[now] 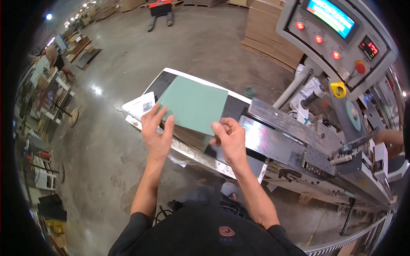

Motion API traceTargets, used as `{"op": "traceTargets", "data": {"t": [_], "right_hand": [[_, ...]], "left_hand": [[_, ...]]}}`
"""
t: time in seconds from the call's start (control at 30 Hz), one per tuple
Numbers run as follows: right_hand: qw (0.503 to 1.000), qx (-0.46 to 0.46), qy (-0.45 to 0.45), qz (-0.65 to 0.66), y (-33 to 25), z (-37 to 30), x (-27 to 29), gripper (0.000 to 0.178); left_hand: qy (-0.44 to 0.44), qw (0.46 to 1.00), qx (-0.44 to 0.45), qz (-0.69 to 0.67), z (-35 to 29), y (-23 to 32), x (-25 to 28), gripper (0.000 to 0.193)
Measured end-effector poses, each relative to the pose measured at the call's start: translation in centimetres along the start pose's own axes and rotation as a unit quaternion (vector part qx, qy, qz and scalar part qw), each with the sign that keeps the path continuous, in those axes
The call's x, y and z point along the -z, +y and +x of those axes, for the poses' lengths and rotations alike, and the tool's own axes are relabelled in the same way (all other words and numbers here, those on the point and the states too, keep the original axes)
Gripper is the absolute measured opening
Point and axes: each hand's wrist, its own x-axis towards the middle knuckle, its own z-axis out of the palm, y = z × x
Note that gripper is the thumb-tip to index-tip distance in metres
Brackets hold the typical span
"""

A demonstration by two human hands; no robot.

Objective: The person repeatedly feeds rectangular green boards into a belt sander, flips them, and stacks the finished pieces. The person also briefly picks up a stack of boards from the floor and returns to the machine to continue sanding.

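Note:
A stack of square green sheets (194,104) with brownish edges lies on a black-topped table with a white rim (171,71). My left hand (157,132) is at the stack's left near corner, fingers apart, with thumb and fingertips touching its edge. At the right near corner, my right hand (230,138) is closed, its thumb against the corner of the top green sheet and the other fingers curled beside the stack. Left of the stack, a white paper with a printed label (143,105) sits at the table's end.
To the right, a metal machine bed (277,143) adjoins the table. Above it hangs a control panel (337,38) with a lit screen, red lights and a red stop button. Stacked cardboard (273,34) and a red pallet jack (160,10) stand farther off. People work at the far left.

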Motion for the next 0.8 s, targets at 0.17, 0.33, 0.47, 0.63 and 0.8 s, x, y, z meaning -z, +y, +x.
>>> {"op": "traceTargets", "data": {"t": [0.17, 0.33, 0.47, 0.63, 0.8], "right_hand": [[0.995, 0.005, 0.062, 0.071, -0.1, -4.5, 3.5, 0.036], [0.960, 0.024, 0.212, 0.182, 3.7, -9.8, 12.3, 0.025], [0.943, -0.010, 0.282, 0.175, 7.6, -11.5, 17.3, 0.025], [0.931, -0.031, 0.338, 0.135, 10.2, -10.0, 20.1, 0.026], [0.893, 0.039, 0.376, 0.242, 10.9, -8.4, 19.7, 0.023]], "left_hand": [[-0.020, 0.999, -0.037, -0.033, -2.6, 5.7, 0.3, 0.037], [-0.151, 0.973, -0.144, -0.098, -7.3, 11.0, -3.7, 0.041], [-0.225, 0.953, -0.109, -0.172, -11.5, 9.5, -10.5, 0.040], [-0.275, 0.941, -0.080, -0.181, -13.4, 7.9, -15.2, 0.035], [-0.283, 0.938, -0.110, -0.167, -12.1, 6.9, -17.5, 0.034]]}}
